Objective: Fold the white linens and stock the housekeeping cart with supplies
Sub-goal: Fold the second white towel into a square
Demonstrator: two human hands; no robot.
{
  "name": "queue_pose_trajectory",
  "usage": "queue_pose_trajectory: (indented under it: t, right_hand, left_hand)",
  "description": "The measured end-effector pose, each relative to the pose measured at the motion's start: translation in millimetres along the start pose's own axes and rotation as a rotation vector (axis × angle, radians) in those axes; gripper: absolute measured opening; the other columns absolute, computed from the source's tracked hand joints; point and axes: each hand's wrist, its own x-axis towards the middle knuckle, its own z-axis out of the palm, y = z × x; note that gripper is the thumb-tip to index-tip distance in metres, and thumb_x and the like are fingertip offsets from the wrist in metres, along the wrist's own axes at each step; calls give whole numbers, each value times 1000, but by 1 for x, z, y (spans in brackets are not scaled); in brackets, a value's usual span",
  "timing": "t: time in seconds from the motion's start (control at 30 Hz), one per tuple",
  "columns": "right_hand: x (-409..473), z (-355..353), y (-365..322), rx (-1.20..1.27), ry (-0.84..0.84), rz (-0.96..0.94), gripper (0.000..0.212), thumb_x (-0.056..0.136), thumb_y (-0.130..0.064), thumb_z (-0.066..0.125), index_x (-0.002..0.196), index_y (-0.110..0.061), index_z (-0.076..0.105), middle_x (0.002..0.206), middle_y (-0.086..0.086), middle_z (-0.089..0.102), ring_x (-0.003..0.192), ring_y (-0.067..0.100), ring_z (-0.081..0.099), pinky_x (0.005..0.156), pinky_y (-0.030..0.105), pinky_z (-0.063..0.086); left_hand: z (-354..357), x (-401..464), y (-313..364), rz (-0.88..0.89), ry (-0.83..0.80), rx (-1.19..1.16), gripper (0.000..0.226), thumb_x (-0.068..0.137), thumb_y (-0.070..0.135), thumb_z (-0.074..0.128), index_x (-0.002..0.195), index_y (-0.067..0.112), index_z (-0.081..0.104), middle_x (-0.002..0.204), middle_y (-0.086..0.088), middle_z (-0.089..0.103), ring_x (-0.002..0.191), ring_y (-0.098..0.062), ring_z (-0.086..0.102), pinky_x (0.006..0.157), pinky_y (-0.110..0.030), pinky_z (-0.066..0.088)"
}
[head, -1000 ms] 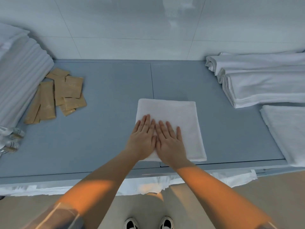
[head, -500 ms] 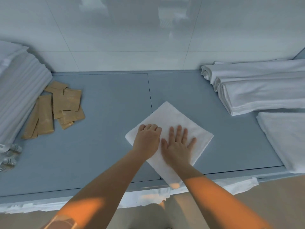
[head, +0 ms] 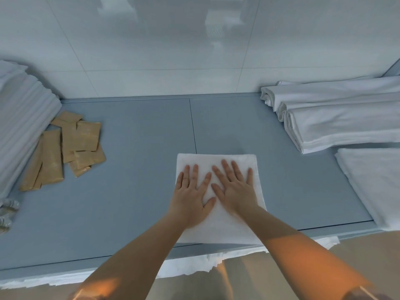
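Pale, glossy wall tiles rise behind a blue-grey tabletop (head: 134,191) that I look down on from above. At the far left edge leans a tall stack of folded white linens (head: 21,131). Just beside it, a loose heap of tan paper sachets (head: 71,146) lies scattered, some overlapping, with a few clear wrapped items (head: 7,213) near the front left corner.

Near the front middle of the tabletop lies a small white towel (head: 218,226), folded into a neat rectangle, its near edge at the tabletop's front edge. My left hand (head: 191,195) rests flat on the towel's left half, fingers straight and slightly spread, gripping nothing. My right hand (head: 236,191) lies flat just beside it on the right half, fingers fanned out, also holding nothing. The thumbs almost touch.

To the right, against the wall, sits a pile of folded white sheets (head: 337,118), and in front of it a flat white cloth (head: 376,182) runs off the right edge. White fabric (head: 194,265) hangs below the tabletop's front edge.
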Motion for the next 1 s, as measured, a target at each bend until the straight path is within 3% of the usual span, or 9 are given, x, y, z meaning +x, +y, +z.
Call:
queue_pose_trajectory:
  t: [0.13,0.3,0.57,0.67,0.8,0.9,1.0]
  right_hand:
    - [8,-3,21,51,-28,166,61,93,-62,5,148,-42,-12,159,-8,-17,145,10,-18,115,54,-13]
    - [-8,-3,21,64,-22,229,62,96,-56,6,151,-33,-11,159,-6,-18,145,11,-20,114,57,-12]
    - [-54,3,6,102,16,110,56,99,-55,16,150,-44,-4,160,-11,-12,147,11,-14,116,52,-2]
    - [-69,4,10,125,27,157,54,100,-52,17,150,-43,0,160,-12,-9,147,10,-11,117,45,8]
    - [-89,11,9,133,13,202,55,100,-50,16,152,-39,0,160,-11,-8,147,10,-10,116,38,13]
    - [-102,12,5,130,16,257,55,101,-46,18,153,-34,6,161,-11,-3,147,7,-5,109,36,21]
    - [-117,13,-2,126,11,308,52,102,-42,19,153,-34,9,161,-12,0,147,4,-2,103,35,24]
  left_hand:
    - [2,-8,8,-89,37,-44,75,86,68,6,151,34,-6,157,-17,-17,144,-31,-20,118,-42,-10]
    - [7,-22,15,-148,79,-94,72,86,66,8,152,36,0,159,-14,-11,146,-26,-18,117,-40,-12]
    - [4,-43,16,-199,83,-178,59,95,55,24,151,41,10,161,-4,-6,144,-14,-19,118,-42,-5]
    - [1,-53,20,-233,126,-281,51,97,45,39,147,37,31,161,-1,8,148,-16,-2,118,-43,7]
    - [-3,-68,25,-267,213,-396,40,93,32,57,132,21,57,153,-10,32,145,-27,22,111,-45,29]
    - [-6,-80,29,-330,206,-398,38,92,34,59,128,22,61,151,-11,36,142,-30,26,108,-43,32]
    - [-10,-92,33,-415,96,-326,42,94,48,47,135,39,50,156,3,27,141,-26,21,106,-38,29]
